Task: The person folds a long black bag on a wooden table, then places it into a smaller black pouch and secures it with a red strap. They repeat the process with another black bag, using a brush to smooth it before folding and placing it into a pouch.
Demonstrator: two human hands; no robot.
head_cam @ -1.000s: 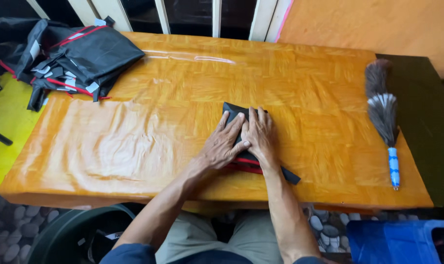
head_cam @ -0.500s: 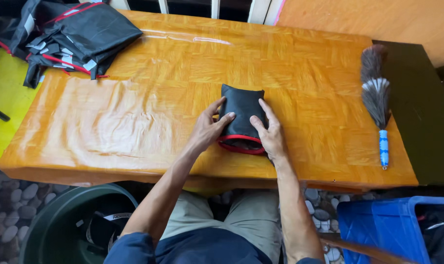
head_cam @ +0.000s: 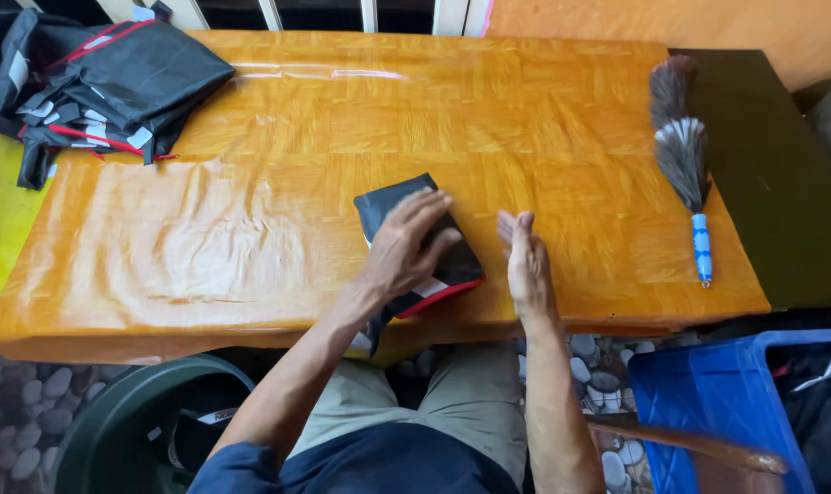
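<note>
At the far left corner of the table (head_cam: 251,229) lies a heap of black bags (head_cam: 104,82) with red trim and grey tabs, well apart from both hands. Nearer the middle, close to the near edge, sits the folded black bag (head_cam: 402,203) with a red edge. Its long axis runs on a slant, from its far-left corner toward its near-right corner, where the red edge shows just beside the table's rim. A dark strap or flap from it hangs over the near edge, between the forearm and the table.

On top of this bag rests the left hand (head_cam: 404,252), palm down, fingers spread and flat, pressing the fabric rather than gripping it. That hand covers the bag's middle, so only the far-left part and the near-right edge show.

Just right of the bag stands the right hand (head_cam: 525,261), open, fingers straight and together, set on edge with the palm facing left toward the bag. It holds nothing and looks apart from the fabric by a small gap. The bag thus lies directly left of it, with the left hand the nearer.

Far right, a feather duster (head_cam: 682,151) with a blue handle lies along the table's right side, well apart.
</note>
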